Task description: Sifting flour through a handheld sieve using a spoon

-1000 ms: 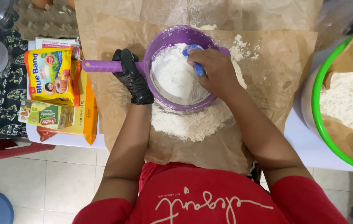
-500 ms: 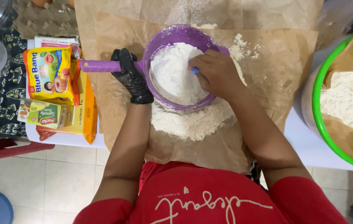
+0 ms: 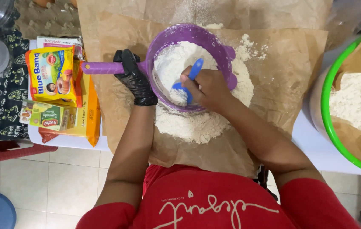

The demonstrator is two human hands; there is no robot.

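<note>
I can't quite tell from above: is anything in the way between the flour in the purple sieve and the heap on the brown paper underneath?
Nothing visible. The left hand, black-gloved, grips the purple sieve by its handle; the right hand works a blue spoon in its flour. The flour heap spreads straight below on the brown paper.

Gloved left hand point(image 3: 134, 78) holds the purple sieve point(image 3: 191, 38); right hand point(image 3: 208, 89) stirs flour point(image 3: 176, 63) with a blue spoon point(image 3: 187, 82).
</note>
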